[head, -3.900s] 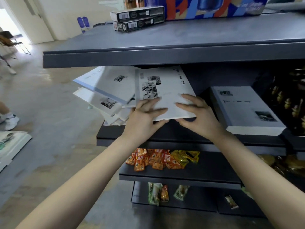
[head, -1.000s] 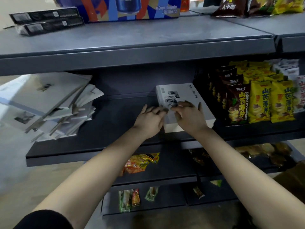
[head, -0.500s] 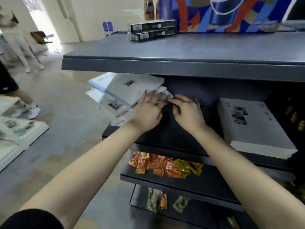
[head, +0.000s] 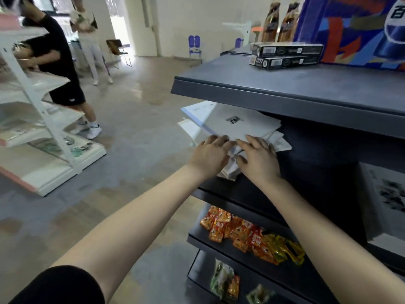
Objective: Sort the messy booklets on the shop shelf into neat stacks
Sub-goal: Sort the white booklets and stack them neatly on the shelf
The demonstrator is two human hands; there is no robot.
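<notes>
Shop floor: grey and tan flooring was noted behind a dark shelving unit, which was viewed from its left end.
Middle shelf [head: 247, 194]: the messy booklet pile [head: 252, 128] was found at its left end, tucked under the upper shelf [head: 285, 95].
Pile appearance: white covers with small dark printed pictures were recorded. The booklets were fanned at differing angles, with corners overhanging the shelf end toward the aisle.
Key relation: the pile lay directly ahead of both sets of fingertips, touching them. The long axis of the top booklet [head: 236, 121] was judged to run from the aisle side back into the shelf. Both hands were judged about equally near.
Left hand [head: 211, 154]: fingers were extended and slightly apart, with tips touching the top booklet's near edge. No pinch was seen.
Right hand [head: 259, 160]: fingers were spread and laid on the lower booklets beneath the top one. No closed grip was seen.
Neat stack [head: 388, 194]: one squared stack was noted at far right, well apart from the pile.
Step judged: another booklet was about to be drawn off.
</notes>
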